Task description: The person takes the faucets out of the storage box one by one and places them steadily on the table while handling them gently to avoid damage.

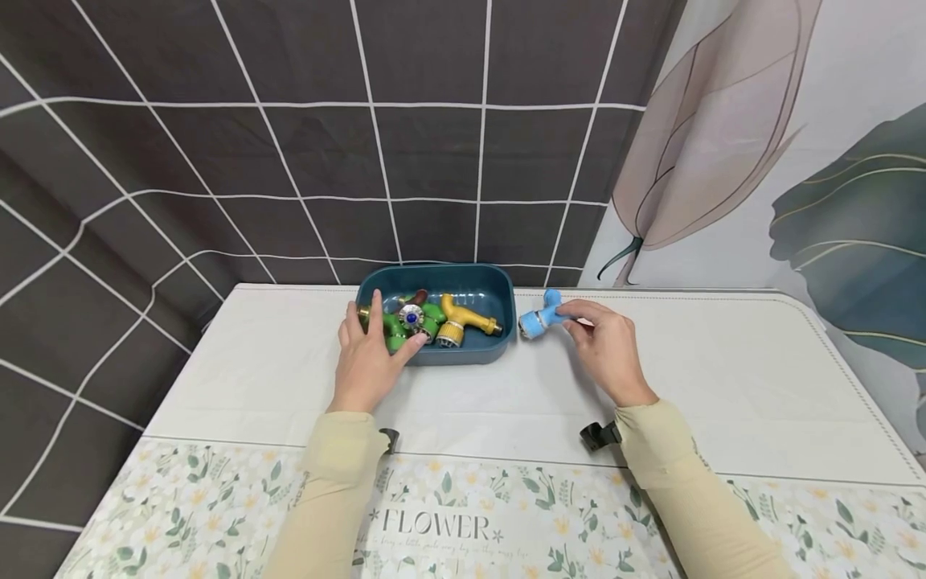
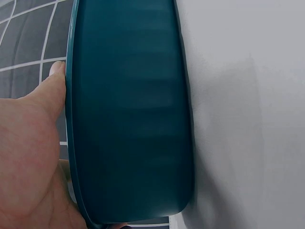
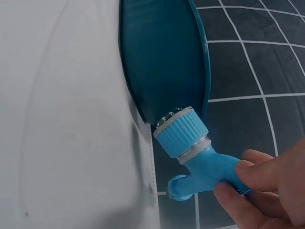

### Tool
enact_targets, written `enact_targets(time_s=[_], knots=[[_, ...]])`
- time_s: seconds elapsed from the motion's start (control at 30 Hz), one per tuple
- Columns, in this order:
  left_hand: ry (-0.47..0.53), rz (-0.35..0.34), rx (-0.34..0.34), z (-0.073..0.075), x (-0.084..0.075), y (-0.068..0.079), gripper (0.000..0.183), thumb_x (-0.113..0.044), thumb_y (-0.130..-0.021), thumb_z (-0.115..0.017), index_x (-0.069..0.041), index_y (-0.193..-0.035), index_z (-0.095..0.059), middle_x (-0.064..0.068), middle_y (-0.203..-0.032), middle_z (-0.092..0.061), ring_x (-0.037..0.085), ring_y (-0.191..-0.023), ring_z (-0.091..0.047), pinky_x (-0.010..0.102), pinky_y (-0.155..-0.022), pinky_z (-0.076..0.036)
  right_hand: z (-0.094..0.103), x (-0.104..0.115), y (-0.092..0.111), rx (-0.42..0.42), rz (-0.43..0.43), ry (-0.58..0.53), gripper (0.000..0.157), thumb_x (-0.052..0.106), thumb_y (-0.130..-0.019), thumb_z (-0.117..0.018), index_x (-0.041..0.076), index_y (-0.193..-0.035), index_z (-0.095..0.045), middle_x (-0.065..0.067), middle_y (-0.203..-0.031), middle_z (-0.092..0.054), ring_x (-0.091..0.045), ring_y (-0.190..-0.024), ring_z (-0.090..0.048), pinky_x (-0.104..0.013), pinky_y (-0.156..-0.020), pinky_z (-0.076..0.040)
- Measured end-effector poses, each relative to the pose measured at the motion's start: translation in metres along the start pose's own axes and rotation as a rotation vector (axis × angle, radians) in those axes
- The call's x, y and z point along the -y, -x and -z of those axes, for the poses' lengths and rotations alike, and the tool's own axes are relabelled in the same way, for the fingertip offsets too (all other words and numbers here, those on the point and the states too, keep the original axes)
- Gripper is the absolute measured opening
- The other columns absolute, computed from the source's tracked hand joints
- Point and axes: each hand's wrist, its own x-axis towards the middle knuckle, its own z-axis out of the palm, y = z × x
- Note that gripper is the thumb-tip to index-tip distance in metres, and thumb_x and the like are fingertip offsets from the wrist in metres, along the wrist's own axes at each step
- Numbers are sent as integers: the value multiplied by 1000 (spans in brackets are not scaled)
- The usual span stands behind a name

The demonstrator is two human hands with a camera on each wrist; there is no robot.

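Pinching hand: the right hand (image 1: 606, 344) grips the blue tap (image 1: 534, 323) by its narrow end between thumb and fingers; the ribbed collar (image 3: 181, 135) points away from them, toward the tub (image 1: 470, 355).
Blue tap: ahead of the right fingertips, outside the tub and just beside its right wall; whether it touches is hard to tell.
Weak point: the hold sits at one end, so the collar could droop or twist if the thumb slackens.
Tub wall: a low sweep leftward from those fingers could knock collar against rim and shove the tub along the white cover (image 1: 694, 378).
Left hand (image 1: 364, 366): fingers spread about the tub's left end, thumb over the near rim; I cannot tell whether they clamp it. A loose rest could let the tub slide.
Green taps (image 1: 394, 326): crowded beside the left fingers; a jolt could trap a fingertip.
Yellow tap (image 1: 458, 314): right of the left thumb, where a dropped tap could strike it.
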Motion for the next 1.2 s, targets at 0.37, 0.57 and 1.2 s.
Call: enact_targets(time_s=[0.37, 0.57, 1.2], knots=[[-6, -9, -11, 1, 0, -1, 100, -59, -94, -61, -16, -164, -3, 30, -163, 2, 46, -149, -6, 59, -110, -34, -3, -1, 2, 25, -7, 15, 23, -12, -86, -70, 1, -103, -78, -16, -111, -73, -32, -102, -70, -46, -79, -57], [-3, -1, -2, 1, 0, -1, 100, -60, -94, -60, -18, -164, -3, 28, -164, 4, 46, -150, -5, 59, -110, -34, -5, -3, 3, 35, -3, 33, 23, -13, -86, -70, 1, -103, -78, -17, -110, -73, -33, -102, -70, -47, -76, -57], [-3, 7, 5, 1, -1, -1, 99, -60, -94, -59, -18, -164, -2, 28, -164, 4, 44, -151, -3, 59, -110, -34, -1, -7, 2, 77, -60, 28, 23, -12, -86, -66, 2, -99, -79, -16, -105, -75, -29, -92, -73, -39, -74, -56]])
